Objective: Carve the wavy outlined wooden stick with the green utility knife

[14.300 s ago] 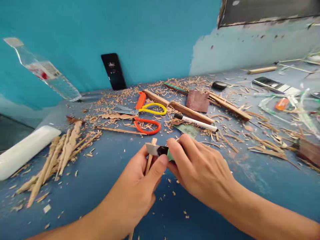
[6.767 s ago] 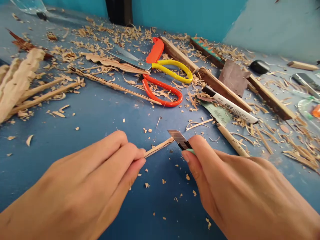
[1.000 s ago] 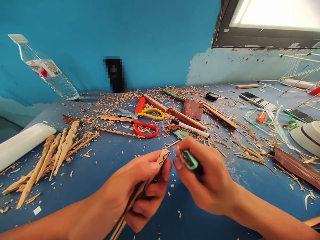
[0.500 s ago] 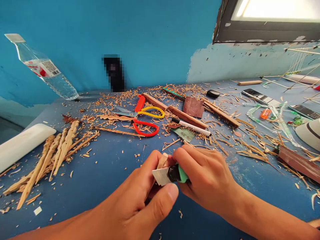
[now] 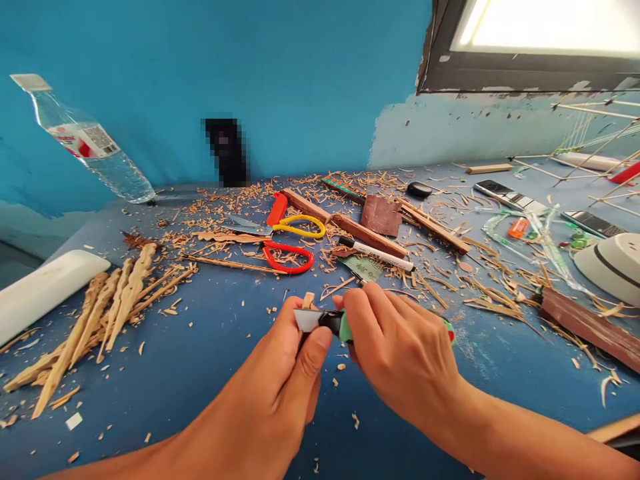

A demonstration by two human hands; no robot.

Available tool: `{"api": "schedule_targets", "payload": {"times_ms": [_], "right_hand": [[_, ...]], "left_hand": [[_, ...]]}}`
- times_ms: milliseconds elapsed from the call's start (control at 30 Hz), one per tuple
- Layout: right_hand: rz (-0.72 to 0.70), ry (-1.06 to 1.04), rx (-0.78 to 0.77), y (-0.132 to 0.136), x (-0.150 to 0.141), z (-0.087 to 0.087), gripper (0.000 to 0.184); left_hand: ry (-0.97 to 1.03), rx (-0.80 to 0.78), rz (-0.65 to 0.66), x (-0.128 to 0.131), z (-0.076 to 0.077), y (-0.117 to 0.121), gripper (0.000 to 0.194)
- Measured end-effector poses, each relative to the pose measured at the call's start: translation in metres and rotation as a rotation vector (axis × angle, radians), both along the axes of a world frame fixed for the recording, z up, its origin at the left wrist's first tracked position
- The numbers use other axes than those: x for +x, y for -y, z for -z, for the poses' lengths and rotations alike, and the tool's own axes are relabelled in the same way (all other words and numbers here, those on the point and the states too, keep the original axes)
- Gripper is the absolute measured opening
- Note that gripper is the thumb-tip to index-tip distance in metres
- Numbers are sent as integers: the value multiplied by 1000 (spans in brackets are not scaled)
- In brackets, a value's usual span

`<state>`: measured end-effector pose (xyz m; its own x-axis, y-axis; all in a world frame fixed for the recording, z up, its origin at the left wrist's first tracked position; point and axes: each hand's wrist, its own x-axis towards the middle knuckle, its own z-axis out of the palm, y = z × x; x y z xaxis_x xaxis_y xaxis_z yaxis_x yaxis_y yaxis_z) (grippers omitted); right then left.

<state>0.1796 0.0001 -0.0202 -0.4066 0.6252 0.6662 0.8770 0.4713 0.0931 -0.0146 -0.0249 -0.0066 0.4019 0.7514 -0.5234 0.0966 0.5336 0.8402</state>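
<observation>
Wrapped round the green handle of a utility knife (image 5: 345,325), my right hand (image 5: 400,340) is closed. The knife's short metal blade points left and lies across a small wooden stick (image 5: 309,299). My left hand (image 5: 287,373) grips that stick, with most of it hidden by the fingers. Its thumb presses at the black front of the knife, near the blade. Several carved wooden sticks (image 5: 127,293) with wavy edges lie in a pile on the blue table to the left.
Red-and-yellow-handled scissors (image 5: 287,230), a marker (image 5: 380,255), sandpaper (image 5: 381,215) and wood strips (image 5: 370,233) lie among shavings ahead. A water bottle (image 5: 95,147) leans at the back left. Phones (image 5: 507,197), a white round object (image 5: 613,267) and a stick frame (image 5: 590,140) are on the right.
Both hands have shifted slightly up and left with the knife and stick. The left thumb now presses against the knife, and the knife lies more level, showing more handle.
</observation>
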Motion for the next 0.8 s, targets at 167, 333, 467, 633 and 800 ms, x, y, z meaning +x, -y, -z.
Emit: {"api": "schedule_targets", "payload": {"times_ms": [167,333,467,633,800], "right_hand": [[-126,-266,-188,-7,5,2,16],[-224,-606,-403,-21,18,-6,10],[-315,-969,-762,-28,20,-11,13],[-374,-1182,-959,-33,24,-8,25],[-459,-1133,-1199,-34,34,-13,30]], "left_hand": [[-20,-18,-29,1,-10,-6,71],[341,-176,55,-3,-21,-29,55],[447,-299,143,-10,-26,-43,53],[499,-299,146,-17,-27,-44,47],[405,-338,138,-24,-30,-50,49]]}}
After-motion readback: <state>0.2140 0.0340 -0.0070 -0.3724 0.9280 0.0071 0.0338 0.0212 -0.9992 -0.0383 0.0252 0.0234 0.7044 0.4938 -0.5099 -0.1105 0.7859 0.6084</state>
